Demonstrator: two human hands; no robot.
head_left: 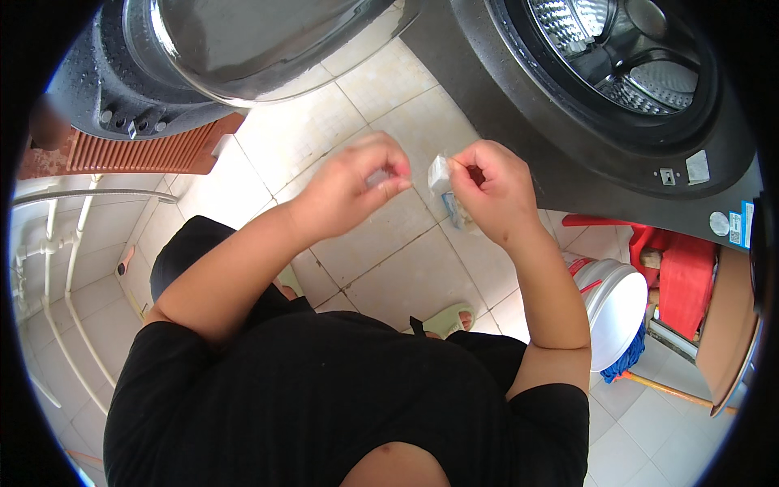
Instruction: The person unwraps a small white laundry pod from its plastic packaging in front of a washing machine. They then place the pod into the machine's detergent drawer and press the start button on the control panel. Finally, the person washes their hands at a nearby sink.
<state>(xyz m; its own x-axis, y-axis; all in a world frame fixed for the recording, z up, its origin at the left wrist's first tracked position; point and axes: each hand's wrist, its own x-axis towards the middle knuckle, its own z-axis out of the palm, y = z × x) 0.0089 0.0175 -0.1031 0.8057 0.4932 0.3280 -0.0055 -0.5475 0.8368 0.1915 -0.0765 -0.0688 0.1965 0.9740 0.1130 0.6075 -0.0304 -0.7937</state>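
Note:
My right hand (497, 191) is closed, pinching a small white block-shaped piece (439, 174) between thumb and forefinger. Below that piece hangs a crinkled see-through plastic wrapper (459, 214) with some blue on it, partly behind the hand. To the left, a short gap away, my left hand (354, 187) is curled with its thumb and fingertips brought together. Whatever it may pinch is too small or blurred to make out. Both hands are above the tiled floor, in front of a dark grey front-loading washing machine (535, 138).
The machine's round glass door (268, 49) swings wide at upper left, showing the metal drum (649, 85). A brown ribbed board (154, 150) and white pipes (77, 235) are at left. At right stand a white bucket (621, 304), red cloth (684, 284) and blue mop (625, 357).

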